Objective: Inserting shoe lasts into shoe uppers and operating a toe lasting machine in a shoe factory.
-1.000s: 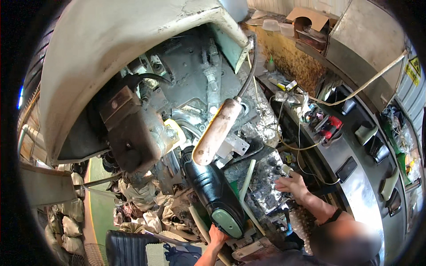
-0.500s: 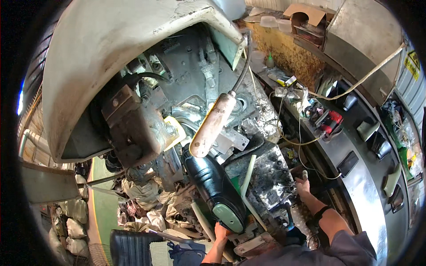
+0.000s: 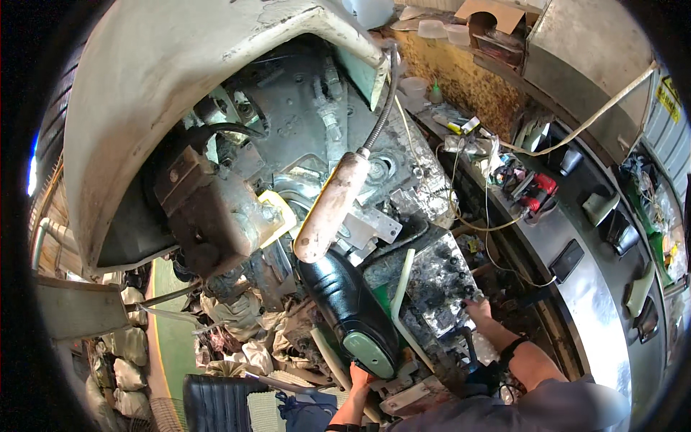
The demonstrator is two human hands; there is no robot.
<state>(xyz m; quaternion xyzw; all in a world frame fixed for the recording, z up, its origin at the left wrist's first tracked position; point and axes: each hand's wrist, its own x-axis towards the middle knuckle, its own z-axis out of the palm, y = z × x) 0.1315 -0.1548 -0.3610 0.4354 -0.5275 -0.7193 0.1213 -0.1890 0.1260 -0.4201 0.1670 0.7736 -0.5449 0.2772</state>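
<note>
A black leather shoe upper (image 3: pixel 342 299) is stretched over a last with a green end plate (image 3: pixel 368 351). It lies slanted in the machine, with its front end under the lamp. My left hand (image 3: pixel 359 378) curls against the rim of the shoe beside the green plate; its fingertips are partly hidden. Further right, my right hand (image 3: pixel 481 314) is at the edge of a worn metal control panel (image 3: pixel 435 288). Its fingers are drawn in near small dark knobs, and what they grip is too small to make out.
A long worn lamp (image 3: pixel 332 205) on a flexible neck hangs over the machine. Pale curved bars (image 3: pixel 401 288) flank the shoe. At right, a metal bench (image 3: pixel 586 317) carries a phone (image 3: pixel 566 261), a red tool (image 3: pixel 538 193) and loose cables. Crumpled cloths (image 3: pixel 234 317) lie at lower left.
My right hand has moved left and slightly down onto the control panel's edge. The left hand stays at the shoe. The whole view has shifted slightly.
</note>
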